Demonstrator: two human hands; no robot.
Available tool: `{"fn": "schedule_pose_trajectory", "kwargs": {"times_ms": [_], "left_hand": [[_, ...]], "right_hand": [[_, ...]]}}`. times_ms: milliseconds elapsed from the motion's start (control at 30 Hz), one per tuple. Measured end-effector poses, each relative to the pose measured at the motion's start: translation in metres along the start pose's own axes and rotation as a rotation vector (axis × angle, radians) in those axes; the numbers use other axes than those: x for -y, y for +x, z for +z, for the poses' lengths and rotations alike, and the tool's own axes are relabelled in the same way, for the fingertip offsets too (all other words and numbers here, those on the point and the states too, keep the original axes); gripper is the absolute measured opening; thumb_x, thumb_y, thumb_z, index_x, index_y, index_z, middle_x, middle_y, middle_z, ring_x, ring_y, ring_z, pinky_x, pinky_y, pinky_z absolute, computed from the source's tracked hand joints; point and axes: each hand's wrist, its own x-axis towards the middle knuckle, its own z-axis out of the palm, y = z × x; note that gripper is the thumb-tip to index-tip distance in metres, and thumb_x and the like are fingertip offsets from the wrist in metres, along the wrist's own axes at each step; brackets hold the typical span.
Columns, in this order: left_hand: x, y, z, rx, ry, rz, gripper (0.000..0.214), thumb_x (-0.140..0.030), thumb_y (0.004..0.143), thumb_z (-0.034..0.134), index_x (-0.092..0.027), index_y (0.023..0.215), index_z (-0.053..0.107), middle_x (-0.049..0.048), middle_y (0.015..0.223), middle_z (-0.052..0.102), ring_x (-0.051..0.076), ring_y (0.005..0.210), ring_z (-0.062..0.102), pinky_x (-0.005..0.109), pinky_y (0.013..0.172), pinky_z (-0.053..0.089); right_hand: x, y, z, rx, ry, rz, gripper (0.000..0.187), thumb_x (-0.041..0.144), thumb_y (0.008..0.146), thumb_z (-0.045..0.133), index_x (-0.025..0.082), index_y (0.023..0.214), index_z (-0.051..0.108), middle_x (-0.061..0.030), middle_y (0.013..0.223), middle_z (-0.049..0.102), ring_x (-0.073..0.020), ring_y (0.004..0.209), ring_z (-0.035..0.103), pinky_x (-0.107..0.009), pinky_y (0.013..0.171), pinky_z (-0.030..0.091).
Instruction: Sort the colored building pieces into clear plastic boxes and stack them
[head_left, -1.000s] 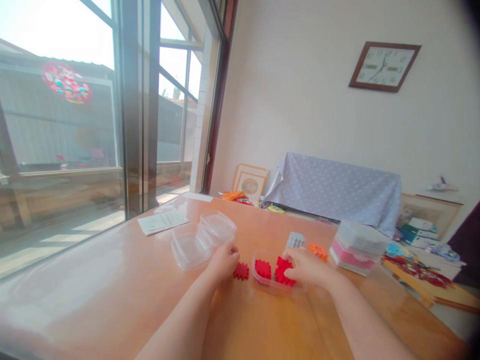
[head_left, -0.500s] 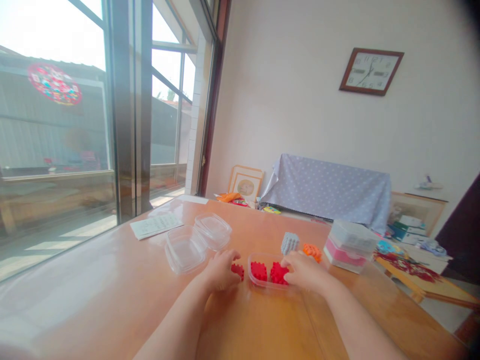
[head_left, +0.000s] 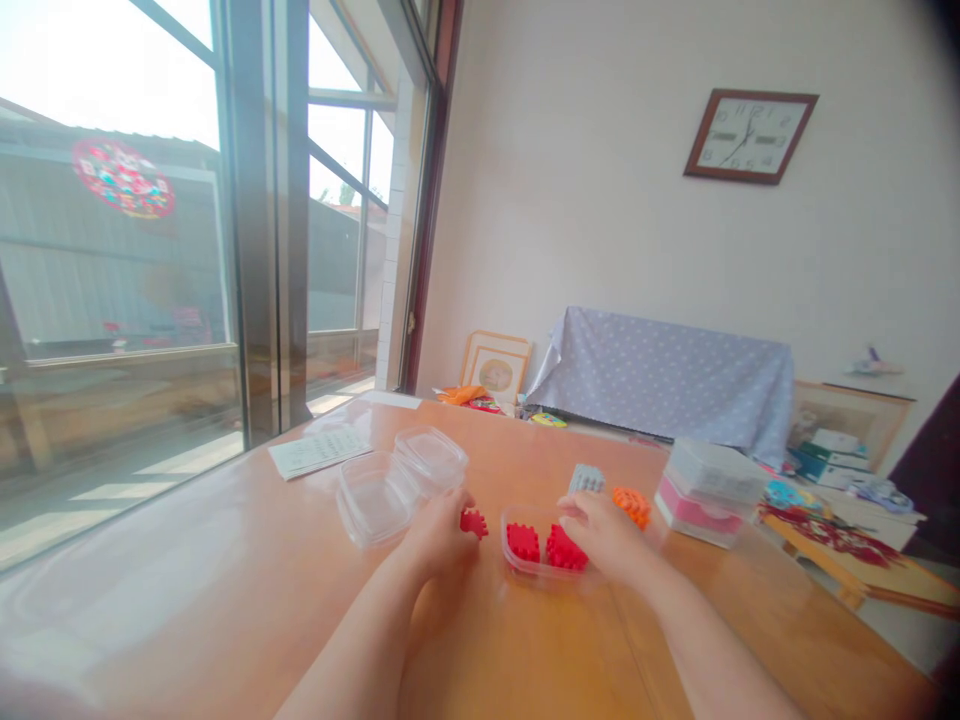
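Note:
Red toothed plastic pieces, shaped like gears [head_left: 473,523], are partly visible in the grip of my left hand [head_left: 442,530], which is closed round them left of a clear plastic tub [head_left: 525,570]. Two red stacks of toothed pieces sit in the tub, a left stack [head_left: 523,541] and a right stack [head_left: 565,548]. My right hand [head_left: 604,530] hovers over the tub's right side, fingers slightly apart beside the right stack, nothing visible between them. Behind that hand stand a grey stack [head_left: 586,479] and an orange stack [head_left: 631,507].
Two clear tubs, a nearer one [head_left: 375,495] and a farther one [head_left: 431,460], lie left of my left hand. Printed paper [head_left: 319,453] is beyond them. A lidded box with a pink layer [head_left: 705,500] stands at the right of the wooden table [head_left: 525,660].
My left hand has lifted slightly, and the red pieces in it have turned. My right hand's fingers have risen a little off the right red stack. The camera view has shifted slightly.

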Motion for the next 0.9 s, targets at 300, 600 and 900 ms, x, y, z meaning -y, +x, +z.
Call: {"fn": "schedule_pose_trajectory", "kwargs": {"times_ms": [300,600,900], "left_hand": [[-0.041,-0.01,-0.005,-0.195,-0.3,0.281,0.034,-0.019,0.08,0.063,-0.023,0.113,0.057,0.0036,0.111,0.066,0.019,0.102,0.061,0.033,0.092,0.046],[-0.046,-0.013,0.021,-0.03,-0.288,0.274,0.052,-0.023,0.078,0.068,-0.024,0.129,0.057,0.0081,0.133,0.063,0.027,0.122,0.059,0.04,0.103,0.047],[-0.043,-0.011,0.019,-0.05,-0.296,0.238,0.04,-0.029,0.091,0.052,-0.023,0.131,0.058,0.0078,0.135,0.063,0.025,0.125,0.058,0.04,0.107,0.045]], "right_hand": [[0.024,0.003,0.005,-0.051,0.176,-0.018,0.034,0.027,0.086,0.051,0.024,0.116,0.066,-0.006,0.114,0.07,-0.0209,0.103,0.064,-0.036,0.093,0.049],[0.019,0.005,0.026,-0.009,0.098,-0.017,0.044,0.015,0.08,0.048,0.024,0.118,0.066,-0.0058,0.118,0.07,-0.0214,0.112,0.061,-0.037,0.101,0.045],[0.023,0.002,0.018,0.035,0.058,-0.022,0.042,0.019,0.081,0.05,0.025,0.119,0.068,-0.0054,0.117,0.071,-0.0217,0.112,0.061,-0.036,0.1,0.044]]}}
